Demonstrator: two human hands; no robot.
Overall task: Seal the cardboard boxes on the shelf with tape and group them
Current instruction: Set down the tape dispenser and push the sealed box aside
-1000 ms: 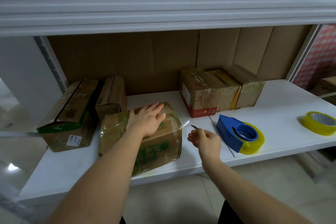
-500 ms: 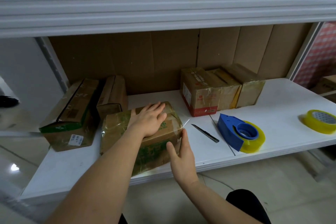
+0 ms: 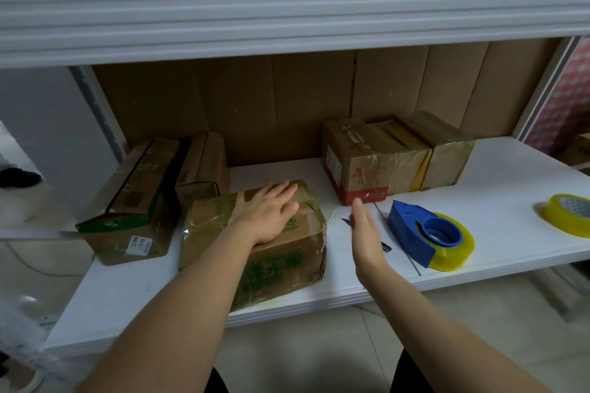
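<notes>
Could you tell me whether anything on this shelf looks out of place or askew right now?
Yes: the green-printed box under the left hand sits at an angle at the front, apart from the row of boxes by the back wall, with a loose tape end sticking off its right corner. A small knife lies loose beside it, partly behind the right hand.

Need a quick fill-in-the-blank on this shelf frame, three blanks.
1. The left hand lies flat on the taped box with ____ print.
2. The tape dispenser is ____ in colour.
3. The right hand holds ____.

Missing words: green; blue; nothing
</notes>
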